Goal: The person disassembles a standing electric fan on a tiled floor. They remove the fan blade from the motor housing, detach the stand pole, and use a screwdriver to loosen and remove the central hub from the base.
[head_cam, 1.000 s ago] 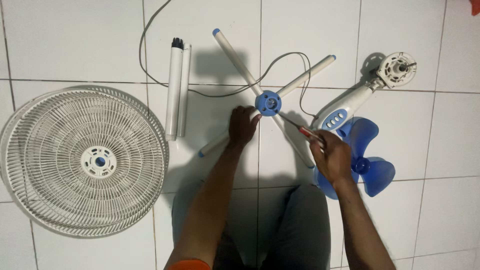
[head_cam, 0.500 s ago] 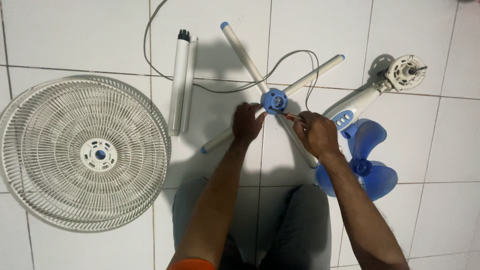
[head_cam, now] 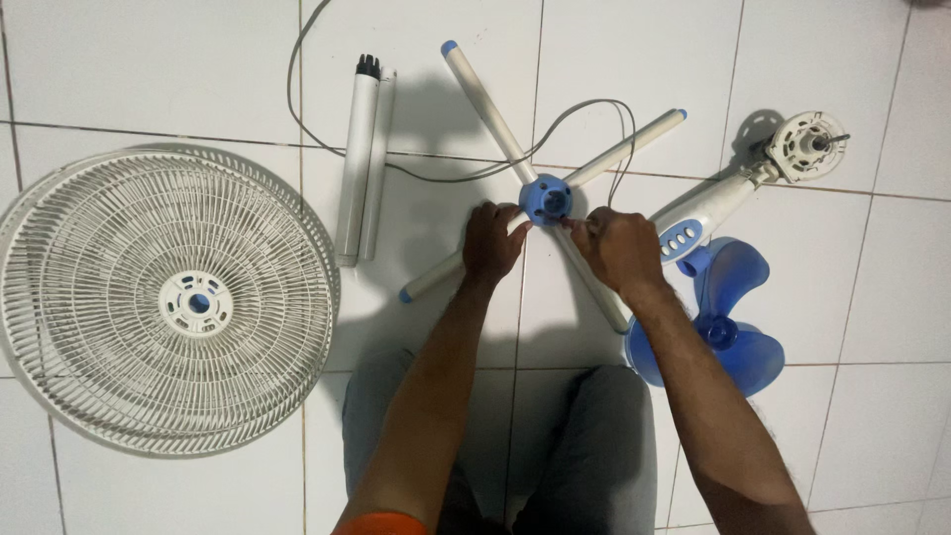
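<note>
White glossy tiles with dark grout lines are making up the floor (head_cam: 149,69), which is filling the whole frame; no walls are showing. The person is sitting on it, grey-trousered legs showing at the bottom centre.

A cross base (head_cam: 515,149) of four white legs with blue end caps is lying at upper centre, its blue hub (head_cam: 546,199) in the middle. The left hand (head_cam: 492,243) is resting just lower left of the hub, fingers curled on the lower-left leg and touching the hub's edge. The right hand (head_cam: 619,248) is sitting just right of the hub, fingers closed around a screwdriver (head_cam: 573,225), of which only a red bit is peeking out toward the hub.

Two white grilles (head_cam: 168,302) are lying stacked at the left of the frame. Two white tubes (head_cam: 359,149) are lying side by side between the grilles and the base. A grey cord (head_cam: 436,178) is looping under the base legs. At upper right a white neck with buttons (head_cam: 698,213) is ending in a round motor (head_cam: 807,146). A blue blade (head_cam: 718,322) is lying at right, partly hidden by the right forearm.
</note>
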